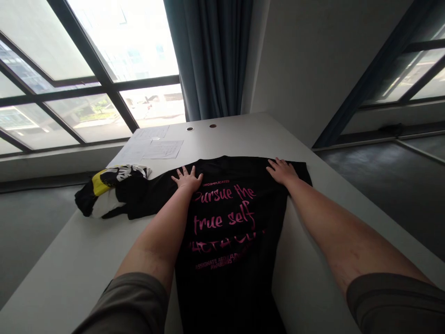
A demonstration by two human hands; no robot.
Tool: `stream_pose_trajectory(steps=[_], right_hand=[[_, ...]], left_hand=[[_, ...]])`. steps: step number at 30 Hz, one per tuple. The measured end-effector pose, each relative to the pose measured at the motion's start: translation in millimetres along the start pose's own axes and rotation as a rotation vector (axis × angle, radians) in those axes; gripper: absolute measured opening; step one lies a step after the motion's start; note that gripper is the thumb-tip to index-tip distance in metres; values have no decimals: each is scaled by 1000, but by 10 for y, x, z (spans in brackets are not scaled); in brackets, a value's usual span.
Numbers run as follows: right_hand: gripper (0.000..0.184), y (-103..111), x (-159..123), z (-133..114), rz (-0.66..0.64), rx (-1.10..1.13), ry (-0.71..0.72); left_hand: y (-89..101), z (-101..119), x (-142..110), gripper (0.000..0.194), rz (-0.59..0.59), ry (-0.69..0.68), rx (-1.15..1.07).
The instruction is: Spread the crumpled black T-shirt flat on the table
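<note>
Both hands flat, fingers spread: left hand (pixel 187 178) and right hand (pixel 282 170) well apart, pressing the far end of the black shirt (pixel 229 232) spread on the table (pixel 69 269). Risk: near end overhangs the edge; easing pressure could let it slide off.

White table (pixel 69 260): runs from the lower frame to the wall at centre. Two round holes (pixel 200 127) near its far edge. Loose paper sheets (pixel 153 147) lie flat at the far left corner. A bundled garment (pixel 111 190), black, yellow and white, sits at the left edge. Blue-grey curtain (pixel 212 55) hangs at upper centre. Large windows (pixel 86 69) with dark frames fill the upper left; another window (pixel 410 69) at upper right.
</note>
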State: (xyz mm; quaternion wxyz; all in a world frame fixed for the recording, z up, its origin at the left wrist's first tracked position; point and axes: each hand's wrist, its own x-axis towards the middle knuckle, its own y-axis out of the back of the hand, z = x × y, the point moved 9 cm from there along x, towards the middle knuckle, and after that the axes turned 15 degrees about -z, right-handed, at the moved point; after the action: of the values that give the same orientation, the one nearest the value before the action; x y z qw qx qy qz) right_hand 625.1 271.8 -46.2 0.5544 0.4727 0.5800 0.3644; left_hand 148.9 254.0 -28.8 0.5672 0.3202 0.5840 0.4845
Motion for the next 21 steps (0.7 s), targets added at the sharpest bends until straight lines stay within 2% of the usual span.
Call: stream_pose_trajectory(steps=[3,8,14,18,21], right_hand=[[71,10,-47,145,18,10,-31],[70,14,-210,335,82,39,-52],[62,29,-324,412,200,54,-37],[56,89,-477,326,310,86,-4],[50,212,-721,28,458,79,86]], left_hand=[[32,17,-12,87,1,-51,23],[31,137,-20,78,4,-215,73],[13,205,40,75,3,-313,107],[30,206,88,76,-9,-283,129],[47,237,137,79,-46,-238,117]])
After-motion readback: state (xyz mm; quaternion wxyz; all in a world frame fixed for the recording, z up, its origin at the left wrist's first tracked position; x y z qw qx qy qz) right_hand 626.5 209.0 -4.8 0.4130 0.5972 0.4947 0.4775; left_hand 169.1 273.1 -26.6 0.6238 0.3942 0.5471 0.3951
